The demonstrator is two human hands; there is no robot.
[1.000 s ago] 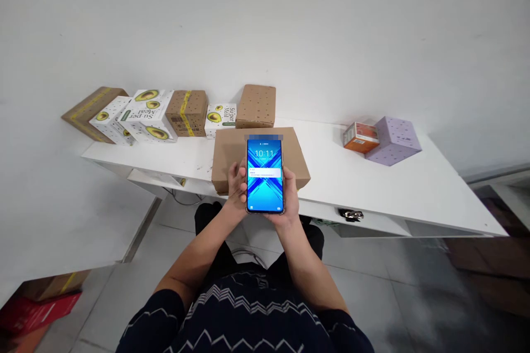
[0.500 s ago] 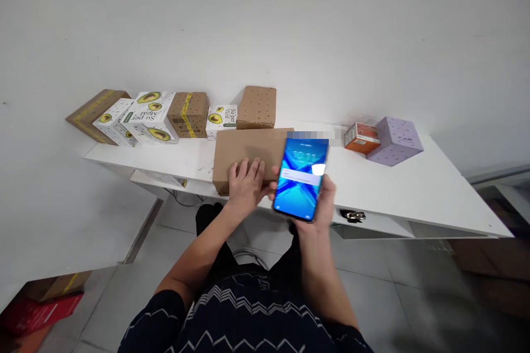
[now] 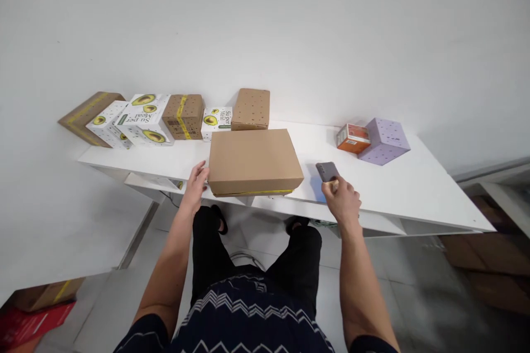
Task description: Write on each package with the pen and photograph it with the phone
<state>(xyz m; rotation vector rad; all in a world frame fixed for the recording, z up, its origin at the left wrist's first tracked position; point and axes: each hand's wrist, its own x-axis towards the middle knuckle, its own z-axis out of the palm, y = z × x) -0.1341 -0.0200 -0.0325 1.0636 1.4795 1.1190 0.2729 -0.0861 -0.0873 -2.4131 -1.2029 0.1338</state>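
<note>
A flat brown cardboard box lies on the white table near its front edge, with a strip of yellow tape along its lower front side. My left hand is at the box's left end, fingers stretched out; whether they touch the cardboard I cannot tell. To the right of the box, my right hand pinches a smartphone by its near end, low over the table. The grey back with its cameras faces up, and blue light from the screen falls on the tabletop beneath it.
Along the wall stand avocado-print white boxes, a taped brown box and a dotted brown box. A small orange box and a lilac box stand at the right. Shelf compartments run under the white table.
My right hand has lowered the phone to the right and turned it screen down. My left hand has left the box's top for its left end.
</note>
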